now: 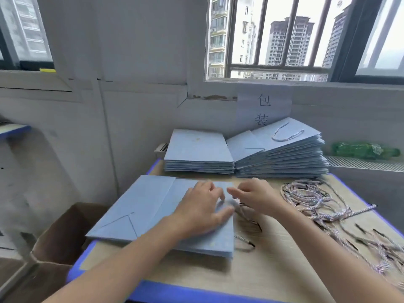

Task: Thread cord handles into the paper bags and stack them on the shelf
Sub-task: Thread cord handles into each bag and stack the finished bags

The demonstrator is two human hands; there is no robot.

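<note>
Pressing flat on the nearest paper bag [140, 215], the left hand [203, 211] lies open; at its 3 o'clock the right hand [255, 195] pinches a cord [237, 203], blurred. Loose cords [314, 197] lie at 3 o'clock on the bench [273, 265]; stacked bags [277, 154] at 12.

bare table [273, 270] strip near of the flat bag pile [153, 215], two bag stacks [240, 158] blocking behind it, tangled cords [317, 200] crowding its right, open cardboard box [59, 241] below its left

A packing workroom: stacks of flat blue paper bags [199, 149], loose cord handles [312, 197], wall sign [263, 111] reading "包装".
</note>
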